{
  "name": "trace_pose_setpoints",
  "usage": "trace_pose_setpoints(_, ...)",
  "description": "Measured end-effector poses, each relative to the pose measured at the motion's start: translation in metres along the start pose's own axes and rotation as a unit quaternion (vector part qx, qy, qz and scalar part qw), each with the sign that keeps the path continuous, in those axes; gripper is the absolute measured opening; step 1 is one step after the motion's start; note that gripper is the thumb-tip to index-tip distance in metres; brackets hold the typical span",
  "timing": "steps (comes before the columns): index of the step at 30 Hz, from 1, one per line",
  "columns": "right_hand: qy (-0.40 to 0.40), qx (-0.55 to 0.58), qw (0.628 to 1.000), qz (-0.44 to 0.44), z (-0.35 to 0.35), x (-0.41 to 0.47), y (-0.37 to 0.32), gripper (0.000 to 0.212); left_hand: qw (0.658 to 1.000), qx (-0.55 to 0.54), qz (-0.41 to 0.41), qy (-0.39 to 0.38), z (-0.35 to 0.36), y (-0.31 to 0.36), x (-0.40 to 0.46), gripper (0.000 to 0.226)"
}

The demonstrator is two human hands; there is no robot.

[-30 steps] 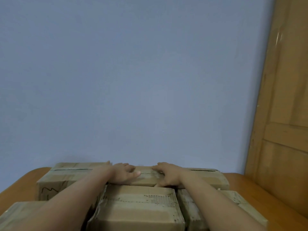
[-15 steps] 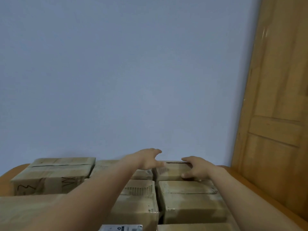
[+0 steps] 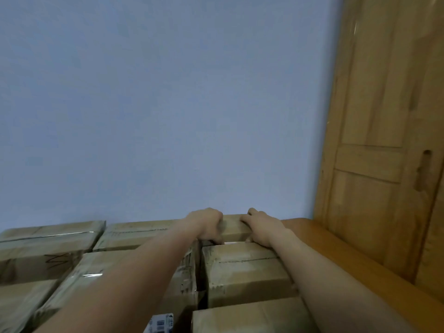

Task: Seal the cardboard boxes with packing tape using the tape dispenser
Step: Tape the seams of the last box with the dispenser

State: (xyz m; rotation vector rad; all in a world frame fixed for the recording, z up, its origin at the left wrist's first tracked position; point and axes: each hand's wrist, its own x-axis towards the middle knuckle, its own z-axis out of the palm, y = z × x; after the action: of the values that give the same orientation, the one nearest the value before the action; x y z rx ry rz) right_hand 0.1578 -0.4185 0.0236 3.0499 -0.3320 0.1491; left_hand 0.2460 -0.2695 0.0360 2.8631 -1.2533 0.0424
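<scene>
Already several cardboard boxes (image 3: 48, 239) on the table (image 3: 336, 248) show glossy tape. Both hands, left hand (image 3: 207, 224) and right hand (image 3: 260, 225), curl around the far box (image 3: 234, 228); no tape dispenser is visible, so sealing remains.

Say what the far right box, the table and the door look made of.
Far right box: corrugated cardboard by its look, matte brown. Table: seemingly wood or veneer, smooth orange-brown with soft sheen. Door: light wood, visible grain, glossy streaks suggesting varnish.
</scene>
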Motion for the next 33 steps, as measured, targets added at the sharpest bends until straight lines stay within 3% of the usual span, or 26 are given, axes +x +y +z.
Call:
trace_pose_setpoints(7,0.103,-0.039,0.994,0.022,-0.020,-0.011,-0.001,0.054,0.995,-0.002,0.007,0.099,-0.019,0.007,-0.012,0.053)
trace_pose_setpoints(16,0.207,-0.102,0.973,0.016,-0.102,-0.064,-0.023,0.057,0.974,-0.016,0.047,0.223,-0.080,0.014,-0.078,0.060)
trace_pose_setpoints(26,0.243,-0.120,0.962,-0.031,-0.189,-0.169,-0.055,0.059,0.958,0.004,0.083,0.275,-0.152,0.031,-0.203,0.058)
trace_pose_setpoints(33,0.308,-0.085,0.942,-0.102,-0.210,-0.268,-0.094,0.061,0.944,0.024,0.110,0.311,-0.169,0.033,-0.318,0.062)
